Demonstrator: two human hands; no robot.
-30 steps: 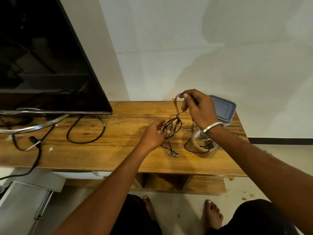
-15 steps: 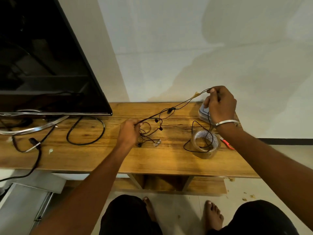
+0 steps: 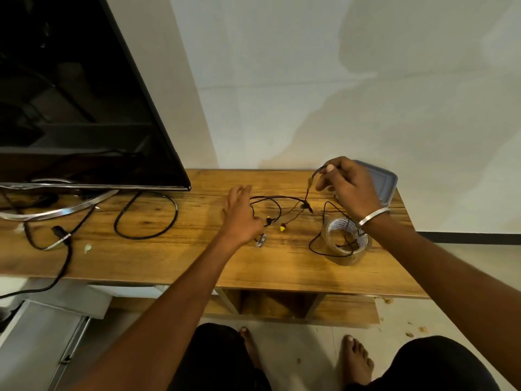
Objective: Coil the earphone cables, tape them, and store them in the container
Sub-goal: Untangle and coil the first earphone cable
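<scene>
The right hand (image 3: 348,187) is raised above the far right part of the wooden table (image 3: 174,249), with thumb and forefinger pinching one end of the black earphone cable (image 3: 277,198); the remaining fingers are loosely curled. A metal bangle (image 3: 373,216) sits on the right wrist. From the pinch point the cable drops toward the table, passes a small inline piece, and spreads in loose, uncoiled loops across the surface between the two hands. The left hand (image 3: 241,215) lies low over the table at the left end of those loops, fingers extended and slightly spread; whether it touches the cable cannot be determined. Two earbuds with yellow tips (image 3: 282,227) lie just right of the left hand, and a small silver plug (image 3: 260,240) lies just beside its wrist, nearer the person. A roll of clear tape (image 3: 345,241) stands on the table directly beneath the right wrist, with a further strand of black cable looped over and around it. The container (image 3: 384,186), closed with a blue-grey lid, is partly hidden behind the right hand at the far right corner. Well left of the left hand, a television (image 3: 70,94) stands on the table with thicker black cables beside it.
</scene>
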